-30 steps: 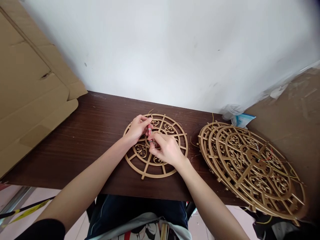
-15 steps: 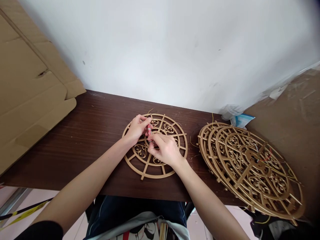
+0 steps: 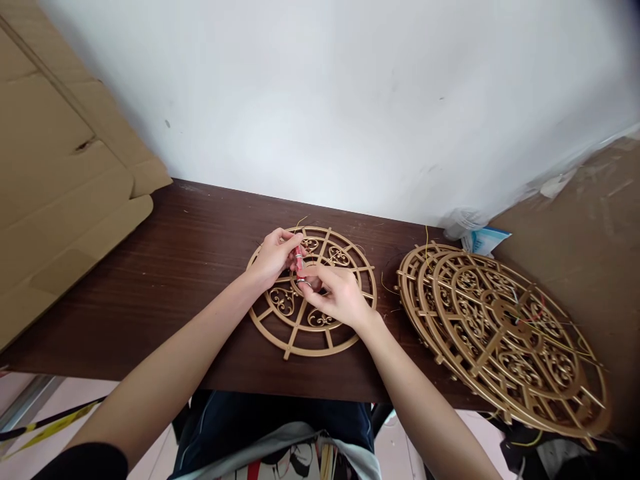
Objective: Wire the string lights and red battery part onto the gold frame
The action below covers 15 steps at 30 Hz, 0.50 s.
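A round gold openwork frame [image 3: 327,351] with scrollwork lies flat on the dark wooden table. Over its centre, my left hand [image 3: 274,257] is closed on the upper part of a small red tube-like piece [image 3: 299,260] with a pale band. My right hand [image 3: 337,293] has its thumb and forefinger curled at the lower end of the same piece, where a shiny bit shows. Both hands hide part of the frame's middle, and the exact kind of the red piece cannot be made out.
A stack of similar gold frames [image 3: 500,333] with yellow, red and white wires leans out over the table's right edge. Behind it are a clear plastic cup [image 3: 461,225] and a blue-white packet [image 3: 486,240]. Cardboard [image 3: 65,173] stands at left; a white wall [image 3: 310,100] runs behind.
My right hand has shifted slightly down and right, its fingers less tightly bunched, so more of the red piece shows. My left hand has stayed nearly still.
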Available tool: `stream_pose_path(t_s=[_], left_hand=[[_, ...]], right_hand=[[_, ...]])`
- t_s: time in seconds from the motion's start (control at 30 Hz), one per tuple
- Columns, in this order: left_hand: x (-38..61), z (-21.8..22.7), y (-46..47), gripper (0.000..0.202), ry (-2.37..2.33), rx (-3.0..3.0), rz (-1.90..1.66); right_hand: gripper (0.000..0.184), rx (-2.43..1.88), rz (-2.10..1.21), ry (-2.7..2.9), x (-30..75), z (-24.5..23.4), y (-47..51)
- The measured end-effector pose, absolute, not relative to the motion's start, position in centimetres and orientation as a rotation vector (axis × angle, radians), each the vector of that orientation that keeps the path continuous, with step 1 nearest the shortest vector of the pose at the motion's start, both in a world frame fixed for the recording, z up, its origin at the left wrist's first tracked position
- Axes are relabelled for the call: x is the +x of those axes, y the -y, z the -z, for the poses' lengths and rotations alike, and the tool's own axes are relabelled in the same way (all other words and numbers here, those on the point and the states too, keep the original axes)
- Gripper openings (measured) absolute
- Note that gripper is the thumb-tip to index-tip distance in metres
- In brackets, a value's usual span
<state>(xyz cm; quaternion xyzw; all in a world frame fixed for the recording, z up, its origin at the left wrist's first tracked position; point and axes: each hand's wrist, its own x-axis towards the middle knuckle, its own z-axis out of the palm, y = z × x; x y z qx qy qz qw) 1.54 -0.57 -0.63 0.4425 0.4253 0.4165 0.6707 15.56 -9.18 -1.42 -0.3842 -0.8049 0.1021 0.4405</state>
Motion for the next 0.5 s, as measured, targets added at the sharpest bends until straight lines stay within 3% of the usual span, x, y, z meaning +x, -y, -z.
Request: stream_pose_path(t_s=[0.23, 0.5], left_hand=[[1.5, 0.8, 0.5, 0.020, -0.959, 0.961, -0.947], [1.5, 0.4, 0.7, 0.020, -0.965, 0.947, -0.957]], right_hand=[[0.009, -1.018, -0.403, 1.760, 16.0, 0.3, 9.3], [0.009, -0.989, -0.307, 1.874, 16.2, 0.0, 9.4]])
